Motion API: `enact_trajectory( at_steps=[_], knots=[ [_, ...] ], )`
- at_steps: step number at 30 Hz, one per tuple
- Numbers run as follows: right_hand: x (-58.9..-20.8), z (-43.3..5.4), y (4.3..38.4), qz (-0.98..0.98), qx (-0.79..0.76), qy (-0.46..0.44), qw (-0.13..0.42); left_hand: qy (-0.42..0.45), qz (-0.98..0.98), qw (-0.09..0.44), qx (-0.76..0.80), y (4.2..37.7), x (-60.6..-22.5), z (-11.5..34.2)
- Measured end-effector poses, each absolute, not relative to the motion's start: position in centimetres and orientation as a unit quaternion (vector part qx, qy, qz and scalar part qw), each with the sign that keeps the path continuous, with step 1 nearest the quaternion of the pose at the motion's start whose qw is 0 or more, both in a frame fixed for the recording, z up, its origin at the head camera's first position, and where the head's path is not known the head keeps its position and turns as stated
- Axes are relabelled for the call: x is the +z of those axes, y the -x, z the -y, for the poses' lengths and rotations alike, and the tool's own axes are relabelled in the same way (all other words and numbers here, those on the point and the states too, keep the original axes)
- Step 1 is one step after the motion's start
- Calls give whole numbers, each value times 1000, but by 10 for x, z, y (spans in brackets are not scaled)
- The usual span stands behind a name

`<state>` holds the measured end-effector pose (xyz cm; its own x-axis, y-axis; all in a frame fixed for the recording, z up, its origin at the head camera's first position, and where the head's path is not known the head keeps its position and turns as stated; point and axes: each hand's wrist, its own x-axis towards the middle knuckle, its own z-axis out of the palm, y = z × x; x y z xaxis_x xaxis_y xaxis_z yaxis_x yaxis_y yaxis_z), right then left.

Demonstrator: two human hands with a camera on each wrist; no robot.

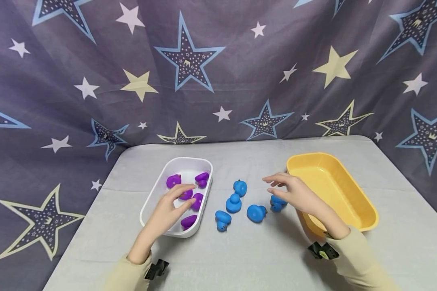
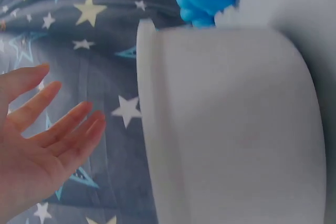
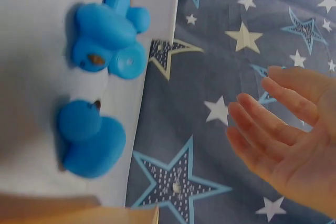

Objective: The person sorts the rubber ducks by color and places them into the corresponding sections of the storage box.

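Observation:
My left hand [image 1: 171, 208] hovers over the white tub [image 1: 145, 202], its fingers parted and nothing between them. Inside that tub lie several purple rubber ducks [image 1: 188, 221], some partly hidden by the hand. On the right, my right hand [image 1: 295, 192] is held above the table beside the yellow tub [image 1: 368, 214], with relaxed fingers and no object in them. Below its fingers sits a blue rubber duck [image 1: 276, 205], partly covered in the head view. In the right wrist view the hand [image 3: 283, 135] stands apart from the blue ducks [image 3: 94, 150].
Several more blue ducks [image 1: 256, 213] lie on the grey-covered table [image 1: 240, 258] between the two tubs. Nothing shows inside the yellow tub. A star-patterned curtain [image 1: 218, 101] hangs behind the table and at both sides.

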<state>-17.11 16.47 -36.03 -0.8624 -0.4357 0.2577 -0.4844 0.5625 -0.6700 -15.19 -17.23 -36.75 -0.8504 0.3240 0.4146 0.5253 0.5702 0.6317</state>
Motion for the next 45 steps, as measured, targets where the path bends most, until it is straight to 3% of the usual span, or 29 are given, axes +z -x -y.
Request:
enact_trajectory(
  at_steps=[15,30,38,45],
  knots=[
    [-369,-220,163,899,349,-232,124,261,876,57,-402,146,-376,129],
    [-376,-273,153,904,344,-183,177,247,880,-14,-406,137,-391,110],
    [-383,-295,149,906,351,-155,181,247,893,-37,-373,136,-399,106],
    [-391,-312,151,916,351,-117,153,249,899,-35,-359,136,-404,105]
  ],
)
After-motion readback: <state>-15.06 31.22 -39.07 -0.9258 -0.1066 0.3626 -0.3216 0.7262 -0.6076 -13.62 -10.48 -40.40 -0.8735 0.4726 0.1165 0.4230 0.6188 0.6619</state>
